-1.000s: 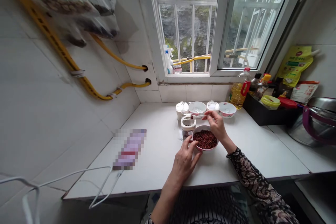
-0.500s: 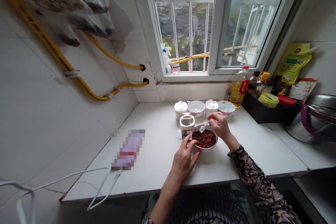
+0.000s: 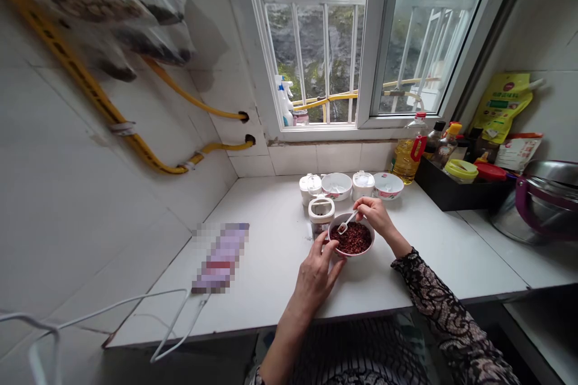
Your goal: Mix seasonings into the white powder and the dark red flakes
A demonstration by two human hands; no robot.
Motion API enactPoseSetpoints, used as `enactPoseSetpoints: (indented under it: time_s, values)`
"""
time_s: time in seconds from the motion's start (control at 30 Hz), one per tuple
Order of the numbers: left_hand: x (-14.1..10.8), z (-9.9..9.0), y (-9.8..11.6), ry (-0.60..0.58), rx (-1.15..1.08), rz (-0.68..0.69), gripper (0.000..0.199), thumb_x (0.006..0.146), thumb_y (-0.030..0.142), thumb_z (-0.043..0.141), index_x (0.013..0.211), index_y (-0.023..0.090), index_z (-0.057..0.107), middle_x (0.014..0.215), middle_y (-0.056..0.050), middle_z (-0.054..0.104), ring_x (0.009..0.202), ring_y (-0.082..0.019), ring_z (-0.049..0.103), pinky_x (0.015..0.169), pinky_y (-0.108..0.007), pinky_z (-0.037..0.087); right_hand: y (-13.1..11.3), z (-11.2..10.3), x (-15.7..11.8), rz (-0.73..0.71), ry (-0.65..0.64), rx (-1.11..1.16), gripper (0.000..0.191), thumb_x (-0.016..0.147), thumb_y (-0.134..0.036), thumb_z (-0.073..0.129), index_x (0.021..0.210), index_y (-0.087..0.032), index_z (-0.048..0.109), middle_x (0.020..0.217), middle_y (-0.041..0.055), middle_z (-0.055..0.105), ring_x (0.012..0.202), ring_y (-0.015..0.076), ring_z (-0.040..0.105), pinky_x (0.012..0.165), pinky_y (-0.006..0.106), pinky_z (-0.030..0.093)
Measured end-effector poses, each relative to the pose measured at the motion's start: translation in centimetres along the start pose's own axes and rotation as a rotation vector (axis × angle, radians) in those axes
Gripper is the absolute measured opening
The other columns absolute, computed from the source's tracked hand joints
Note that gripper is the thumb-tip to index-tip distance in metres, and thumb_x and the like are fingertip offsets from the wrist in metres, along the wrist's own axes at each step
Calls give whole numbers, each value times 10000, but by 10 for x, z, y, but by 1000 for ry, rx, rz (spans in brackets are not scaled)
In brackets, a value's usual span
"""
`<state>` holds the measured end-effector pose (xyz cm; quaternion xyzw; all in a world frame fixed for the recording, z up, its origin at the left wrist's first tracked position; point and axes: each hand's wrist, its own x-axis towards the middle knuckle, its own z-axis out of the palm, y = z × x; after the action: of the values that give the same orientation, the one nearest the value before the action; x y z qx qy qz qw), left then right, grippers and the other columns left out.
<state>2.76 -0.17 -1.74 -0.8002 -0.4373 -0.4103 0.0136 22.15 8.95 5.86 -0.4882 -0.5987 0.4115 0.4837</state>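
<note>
A small white bowl with a pink rim (image 3: pixel 350 255) stands on the white counter (image 3: pixel 266 289), filled with dark red peppercorn-like grains (image 3: pixel 354 239). My left hand (image 3: pixel 316 274) grips the near left side of the bowl's rim. Pinched in my right hand (image 3: pixel 374 215) is a small white spoon (image 3: pixel 345 225), its tip down among the grains. Just behind the bowl, to the left, stands an open jar with a white collar (image 3: pixel 321 218). My left fingers are close to it.
White lidded jars (image 3: pixel 310 187) and small bowls (image 3: pixel 336 186) line the counter's back. To the right are a cooking oil bottle (image 3: pixel 409 153), a black tray of condiments (image 3: pixel 460 192) and a steel pot (image 3: pixel 539 207). A white cable (image 3: pixel 171 313) and a blurred packet (image 3: pixel 220 266) lie left.
My right hand has moved the spoon from over the jar, across the bowl, and down into the grains. My left hand stays on the bowl.
</note>
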Motion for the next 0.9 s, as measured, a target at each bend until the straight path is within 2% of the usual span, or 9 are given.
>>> enactPoseSetpoints:
  time_s: [0.3,0.57,0.9]
  values:
    - [0,-1,0,-15,-21,-20,338,891,209,595,1210,241,489,1363,-129,508,1187,-266,605,861,-374,596,1,-2,3,28,40,111,128,571,-249,507,589,-187,617,425,-18,591,447,134,531,537,254,455]
    - [0,0,0,-8,-15,-11,336,894,208,585,1213,240,485,1360,-133,511,1192,-269,603,859,-376,594,3,0,1,-6,65,13,142,590,-260,489,596,-199,617,422,-26,582,432,136,528,524,256,461]
    - [0,-1,0,-17,-13,-11,341,894,211,582,1218,250,481,1355,-125,515,1156,-259,624,848,-369,597,2,-2,2,22,53,66,141,574,-255,494,581,-194,620,408,-25,582,420,129,515,513,252,459]
